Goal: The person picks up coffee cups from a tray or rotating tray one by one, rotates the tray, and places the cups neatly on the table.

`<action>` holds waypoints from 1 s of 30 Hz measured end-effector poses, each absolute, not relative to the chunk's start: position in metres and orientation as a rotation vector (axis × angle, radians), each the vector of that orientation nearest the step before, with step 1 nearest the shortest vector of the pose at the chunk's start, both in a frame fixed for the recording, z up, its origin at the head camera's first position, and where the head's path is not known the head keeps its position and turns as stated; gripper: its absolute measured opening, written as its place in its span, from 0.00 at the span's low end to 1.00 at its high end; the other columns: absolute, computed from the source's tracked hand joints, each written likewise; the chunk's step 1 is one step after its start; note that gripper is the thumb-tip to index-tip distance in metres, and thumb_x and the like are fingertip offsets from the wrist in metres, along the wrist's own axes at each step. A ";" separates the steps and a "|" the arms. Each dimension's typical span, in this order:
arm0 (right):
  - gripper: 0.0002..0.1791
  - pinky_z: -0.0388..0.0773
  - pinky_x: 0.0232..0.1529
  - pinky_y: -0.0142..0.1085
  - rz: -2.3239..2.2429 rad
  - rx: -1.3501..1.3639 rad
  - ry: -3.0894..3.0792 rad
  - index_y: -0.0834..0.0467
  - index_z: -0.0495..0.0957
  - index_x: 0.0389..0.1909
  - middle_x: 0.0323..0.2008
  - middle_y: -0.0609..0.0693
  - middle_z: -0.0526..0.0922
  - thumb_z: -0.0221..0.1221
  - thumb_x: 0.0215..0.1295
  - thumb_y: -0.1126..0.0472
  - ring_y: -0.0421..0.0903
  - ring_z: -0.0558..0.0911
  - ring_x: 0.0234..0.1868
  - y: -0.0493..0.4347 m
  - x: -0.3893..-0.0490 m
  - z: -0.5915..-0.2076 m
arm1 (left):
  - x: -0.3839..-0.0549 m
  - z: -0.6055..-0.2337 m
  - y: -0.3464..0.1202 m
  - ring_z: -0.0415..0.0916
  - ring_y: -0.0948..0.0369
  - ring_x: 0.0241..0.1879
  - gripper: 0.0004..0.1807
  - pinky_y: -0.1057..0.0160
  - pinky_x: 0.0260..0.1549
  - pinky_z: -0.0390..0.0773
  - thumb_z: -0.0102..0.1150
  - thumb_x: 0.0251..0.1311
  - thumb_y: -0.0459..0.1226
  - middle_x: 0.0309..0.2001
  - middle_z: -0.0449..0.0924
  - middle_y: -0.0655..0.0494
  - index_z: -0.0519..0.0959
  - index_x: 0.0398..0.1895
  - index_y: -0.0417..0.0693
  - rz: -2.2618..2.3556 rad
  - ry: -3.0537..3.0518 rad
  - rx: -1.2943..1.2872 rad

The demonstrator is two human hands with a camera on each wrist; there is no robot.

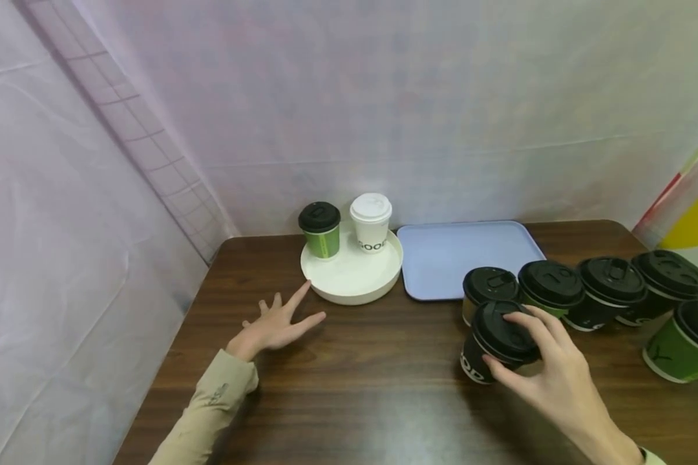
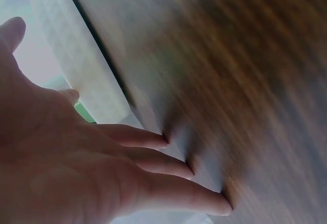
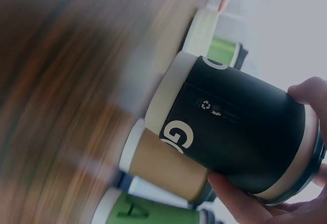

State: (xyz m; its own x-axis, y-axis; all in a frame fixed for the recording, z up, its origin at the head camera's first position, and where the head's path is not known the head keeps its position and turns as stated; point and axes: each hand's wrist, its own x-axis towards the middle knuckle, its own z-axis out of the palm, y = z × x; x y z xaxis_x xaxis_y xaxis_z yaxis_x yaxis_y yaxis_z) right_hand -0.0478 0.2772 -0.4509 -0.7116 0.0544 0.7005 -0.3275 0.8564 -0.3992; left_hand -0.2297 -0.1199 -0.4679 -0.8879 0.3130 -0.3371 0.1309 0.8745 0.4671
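My right hand [image 1: 558, 374] grips a black paper coffee cup [image 1: 503, 336] with a black lid, thumb and fingers around its top. In the right wrist view this coffee cup [image 3: 235, 127] tilts, its white lettering and pale bottom edge showing. Spread wide, my left hand [image 1: 270, 329] has its index fingertip at the rim of a round white tray [image 1: 355, 296]. Other fingertips of the left hand [image 2: 102, 163] rest on the wood in the left wrist view. On the white tray stand a green cup [image 1: 321, 236] with a black lid and a white cup [image 1: 372, 223] with a white lid.
A blue rectangular tray [image 1: 459, 248] lies right of the white one. Behind the held cup stand a brown cup [image 3: 163, 165], a green cup [image 1: 549, 287] and black cups [image 1: 611, 294], all black-lidded. Another green cup [image 1: 683, 345] stands at the table's right. White curtains hang behind.
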 end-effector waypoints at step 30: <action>0.59 0.69 0.31 0.77 0.354 -0.196 -2.260 0.66 0.76 0.57 0.56 0.81 0.72 0.37 0.56 0.14 0.80 0.74 0.44 0.388 -0.021 -0.470 | -0.228 -0.466 -0.121 0.23 0.21 0.77 0.48 0.09 0.59 0.32 0.38 0.64 0.77 0.82 0.28 0.28 0.33 0.82 0.83 0.629 2.593 0.367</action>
State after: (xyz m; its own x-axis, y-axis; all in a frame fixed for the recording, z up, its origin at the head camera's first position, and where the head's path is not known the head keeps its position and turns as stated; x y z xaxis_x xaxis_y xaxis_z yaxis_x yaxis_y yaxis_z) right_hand -0.0213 0.3879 -0.4697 -0.6514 0.2550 0.7146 0.0241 0.9483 -0.3164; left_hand -0.2278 -0.1213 -0.4659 -0.8661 0.3505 -0.3564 0.1481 0.8609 0.4867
